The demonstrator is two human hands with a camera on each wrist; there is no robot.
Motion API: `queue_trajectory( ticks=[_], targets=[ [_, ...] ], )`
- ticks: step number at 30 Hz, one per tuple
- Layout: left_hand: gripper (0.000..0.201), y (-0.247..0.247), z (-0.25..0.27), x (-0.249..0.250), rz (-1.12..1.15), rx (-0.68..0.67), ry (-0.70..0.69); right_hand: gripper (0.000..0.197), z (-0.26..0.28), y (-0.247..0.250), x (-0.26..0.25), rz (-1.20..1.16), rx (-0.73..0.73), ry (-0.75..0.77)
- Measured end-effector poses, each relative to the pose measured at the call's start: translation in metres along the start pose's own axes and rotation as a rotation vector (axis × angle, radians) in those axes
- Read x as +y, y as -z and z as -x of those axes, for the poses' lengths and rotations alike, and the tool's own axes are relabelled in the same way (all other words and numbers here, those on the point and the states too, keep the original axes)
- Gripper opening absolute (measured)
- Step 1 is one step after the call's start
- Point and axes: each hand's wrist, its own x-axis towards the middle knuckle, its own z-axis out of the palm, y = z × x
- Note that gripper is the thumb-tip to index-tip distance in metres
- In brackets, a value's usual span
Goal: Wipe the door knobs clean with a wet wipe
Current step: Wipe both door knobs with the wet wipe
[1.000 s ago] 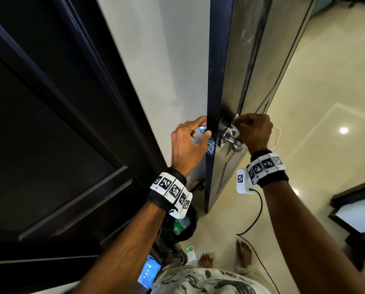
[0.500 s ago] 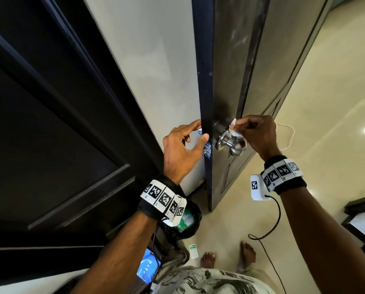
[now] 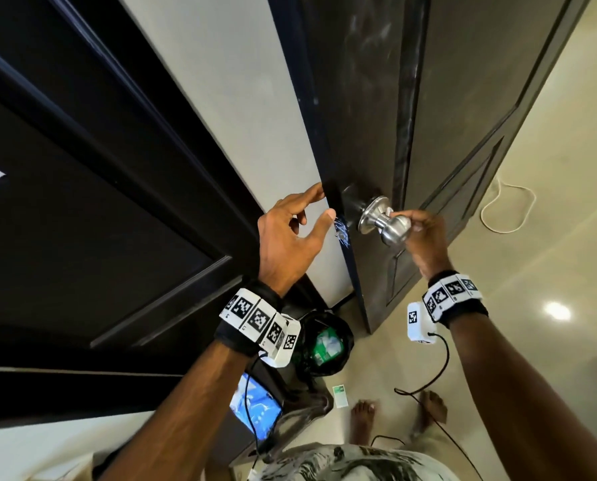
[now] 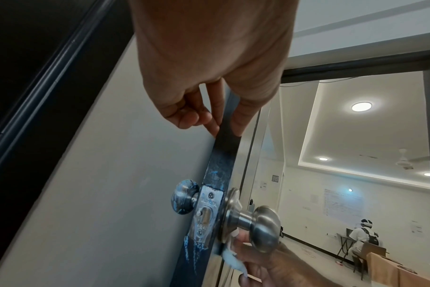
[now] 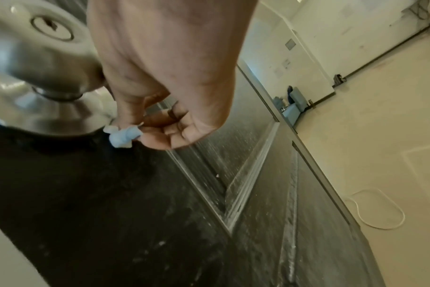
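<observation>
Pale tiled floor is filling the right side of the head view, with a dark door standing ajar through the upper middle. Nearest the camera, at the lower middle of the frame, bare feet are showing beside a black bin. Further up, the left hand is steadying the door's edge, its fingers mostly straight and its thumb and fingertip resting lightly on either side, gripping nothing. At centre right, the right hand is pinching a bunched wet wipe in curled fingers, pressing it to the neck of the steel knob where it meets the round plate. In the left wrist view a second, blue-smeared knob is showing on the door's other face, apparently not yet wiped.

To do this well, the hand should be wrapping the wipe around the neck and twisting it full circle, then sweeping over the rounded front and keyhole, while the left hand is keeping the door from swinging.
</observation>
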Motion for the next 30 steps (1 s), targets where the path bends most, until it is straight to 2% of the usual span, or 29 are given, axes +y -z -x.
queue_trajectory(
  ticks=[3,8,14,18,21,25,27,30],
  targets=[
    [0.046,0.001,0.0,0.001,0.004,-0.02,0.011,0.028,0.0,-0.002,-0.004,-0.033,0.03,0.015],
    [0.046,0.002,0.0,-0.001,0.003,-0.033,0.02,0.027,0.012,-0.026,0.003,-0.293,0.312,-0.072],
    [0.046,-0.001,0.001,-0.005,0.032,-0.028,0.003,0.022,0.053,-0.059,0.01,-0.375,0.341,-0.197],
    [0.047,0.003,-0.001,-0.008,0.044,-0.048,-0.008,0.016,0.055,-0.057,0.007,-0.352,0.295,-0.222],
    [0.046,0.003,-0.003,-0.01,0.044,-0.053,-0.017,0.014,0.05,-0.056,0.002,-0.367,0.351,-0.3],
    [0.046,0.004,-0.004,-0.014,0.052,-0.051,-0.028,0.017,0.057,-0.076,-0.008,-0.388,0.509,-0.319],
    [0.046,0.002,-0.004,-0.016,0.068,-0.056,-0.032,0.012,0.066,-0.085,-0.009,-0.395,0.515,-0.313],
    [0.046,0.002,-0.004,-0.019,0.099,-0.052,-0.046,0.018,0.073,-0.087,-0.011,-0.337,0.485,-0.293]
  ],
)
